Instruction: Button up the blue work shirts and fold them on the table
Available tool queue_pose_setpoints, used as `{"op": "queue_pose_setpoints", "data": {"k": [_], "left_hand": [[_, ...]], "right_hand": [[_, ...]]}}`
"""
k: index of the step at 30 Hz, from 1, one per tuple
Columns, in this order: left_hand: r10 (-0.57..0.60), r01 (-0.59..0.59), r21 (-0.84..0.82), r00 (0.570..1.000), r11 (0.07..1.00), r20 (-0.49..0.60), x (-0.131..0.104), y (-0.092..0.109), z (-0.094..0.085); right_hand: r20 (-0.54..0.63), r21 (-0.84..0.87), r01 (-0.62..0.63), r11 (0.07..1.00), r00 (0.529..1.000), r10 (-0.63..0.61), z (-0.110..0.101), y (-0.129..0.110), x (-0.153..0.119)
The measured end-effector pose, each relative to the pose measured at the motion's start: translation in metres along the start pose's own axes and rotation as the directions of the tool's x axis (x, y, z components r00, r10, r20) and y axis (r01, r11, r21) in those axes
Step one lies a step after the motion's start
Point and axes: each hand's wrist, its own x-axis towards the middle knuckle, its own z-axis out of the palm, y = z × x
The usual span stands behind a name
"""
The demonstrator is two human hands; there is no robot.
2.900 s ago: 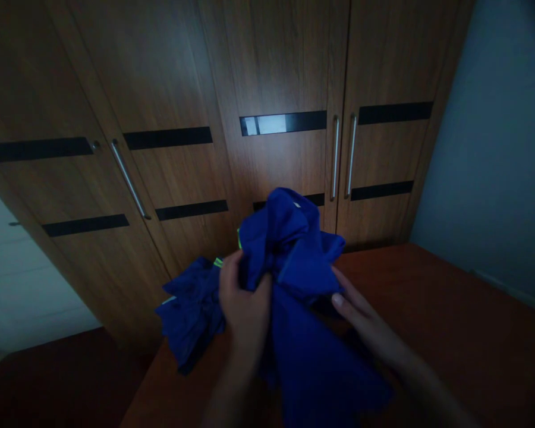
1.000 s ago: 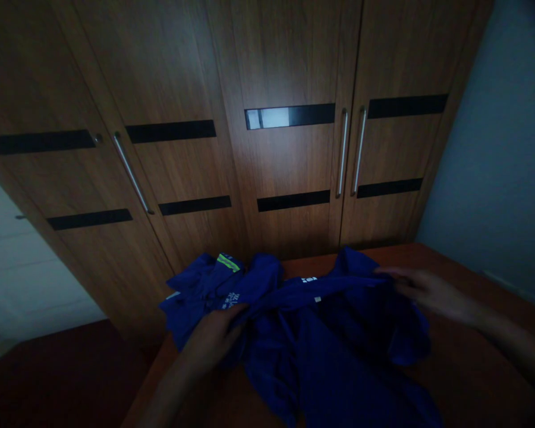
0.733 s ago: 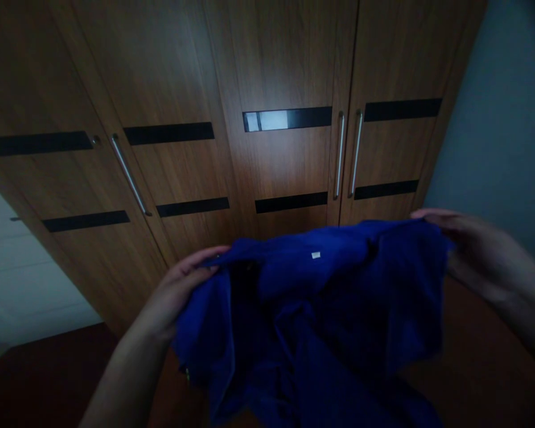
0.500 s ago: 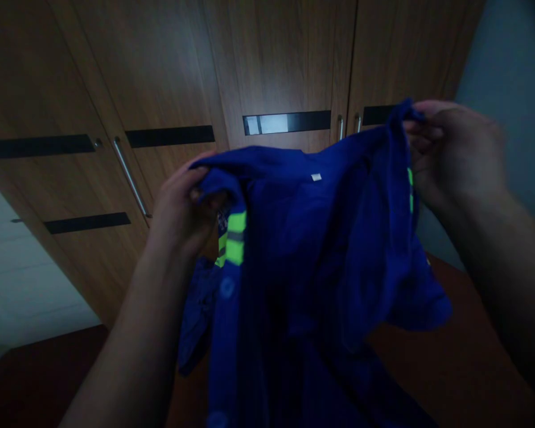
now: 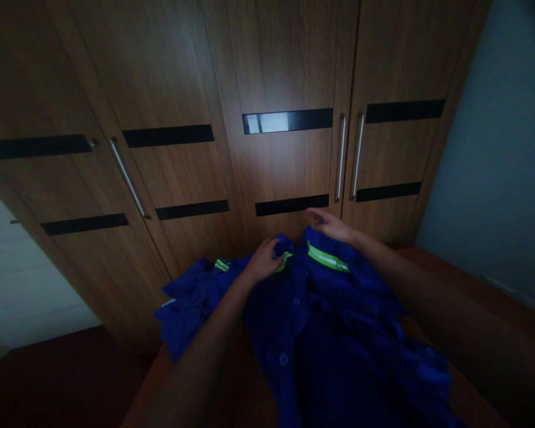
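A blue garment (image 5: 339, 333) with buttons and bright yellow-green stripes lies spread on a reddish-brown surface (image 5: 236, 386). My left hand (image 5: 264, 261) rests at the left side of its collar, fingers bent against the cloth; whether they grip it is unclear. Just above the right side of the collar is my right hand (image 5: 330, 224), its fingers apart and holding nothing. More blue cloth (image 5: 191, 297) with a similar stripe lies bunched to the left of my left forearm.
Behind the garment stands a wooden wardrobe (image 5: 285, 71) with black strips and long metal handles. A pale wall (image 5: 22, 279) is at the left and a bluish wall (image 5: 503, 154) at the right.
The garment has come down from in front of me onto the surface, its buttoned front now facing up. Both hands have moved down and closer together, and the right has let go of the collar.
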Motion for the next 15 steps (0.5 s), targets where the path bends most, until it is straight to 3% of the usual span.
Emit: {"op": "queue_pose_setpoints", "data": {"k": [3, 6, 11, 15], "left_hand": [[-0.051, 0.05, 0.049, 0.998, 0.998, 0.022, -0.062, -0.011, 0.02], [-0.162, 0.159, 0.148, 0.987, 0.976, 0.012, -0.12, -0.011, 0.034], [-0.313, 0.31, 0.146, 0.95, 0.939, -0.003, -0.183, -0.003, 0.036], [-0.438, 0.427, 0.101, 0.886, 0.898, 0.151, -0.212, 0.0, 0.037]], "right_hand": [[0.106, -0.028, -0.034, 0.999, 0.994, 0.037, 0.002, 0.046, -0.042], [0.283, -0.151, -0.037, 0.988, 0.956, 0.079, -0.01, 0.095, -0.092], [0.116, -0.474, -0.222, 0.852, 0.943, 0.311, -0.042, 0.161, -0.179], [-0.014, -0.559, -0.314, 0.768, 0.929, 0.37, -0.058, 0.188, -0.233]]}}
